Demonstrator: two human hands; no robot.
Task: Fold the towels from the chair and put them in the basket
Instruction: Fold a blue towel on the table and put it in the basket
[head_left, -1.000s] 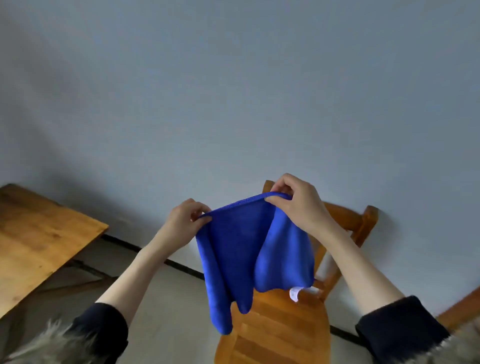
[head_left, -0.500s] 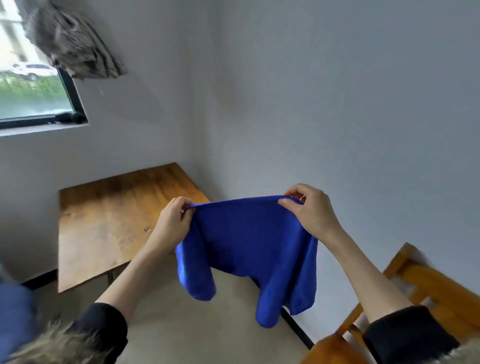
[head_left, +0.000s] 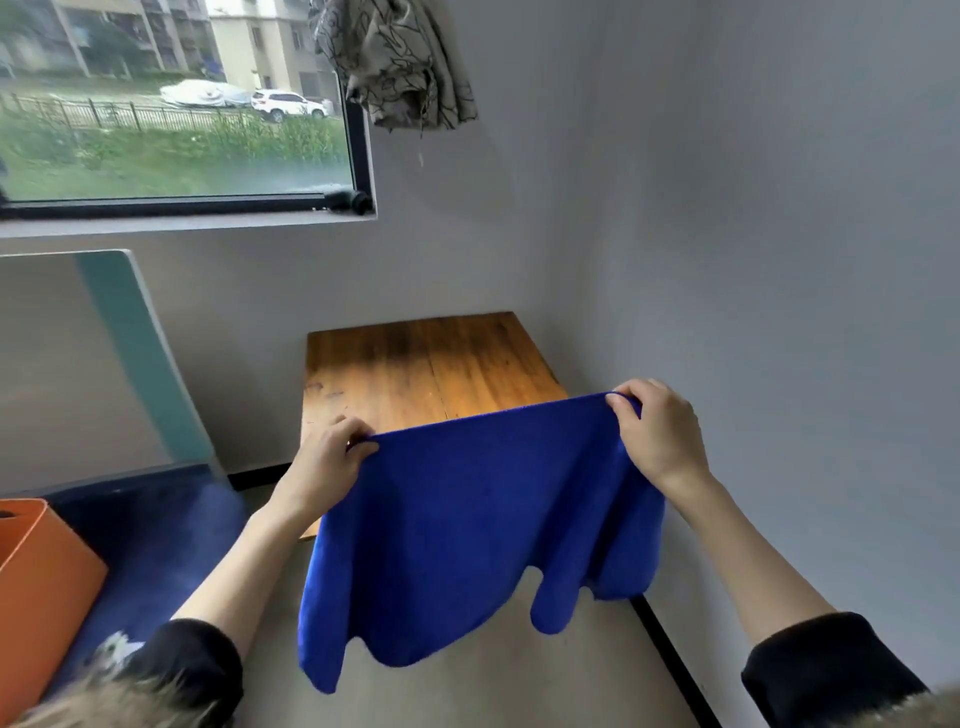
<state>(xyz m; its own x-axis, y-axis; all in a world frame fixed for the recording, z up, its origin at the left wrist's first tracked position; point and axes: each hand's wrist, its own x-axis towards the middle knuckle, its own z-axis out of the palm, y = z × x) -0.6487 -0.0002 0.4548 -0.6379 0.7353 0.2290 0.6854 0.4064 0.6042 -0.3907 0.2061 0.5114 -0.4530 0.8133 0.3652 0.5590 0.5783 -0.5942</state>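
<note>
A blue towel (head_left: 467, 530) hangs spread out in the air in front of a wooden table (head_left: 415, 364). My left hand (head_left: 327, 457) pinches its top left corner. My right hand (head_left: 657, 431) pinches its top right corner, a little higher. The top edge is stretched between both hands and the lower edge hangs in loose folds. An orange container (head_left: 41, 587), possibly the basket, sits at the lower left. The chair is out of view.
The wooden table stands in the room's corner under a window (head_left: 171, 104). A patterned cloth (head_left: 400, 62) hangs beside the window. A blue seat (head_left: 150, 530) and a pale panel (head_left: 67, 364) are at the left. A grey wall (head_left: 779, 260) runs along the right.
I have turned left, away from the chair, toward the table and window. The towel came with my hands and is now stretched wider between them.
</note>
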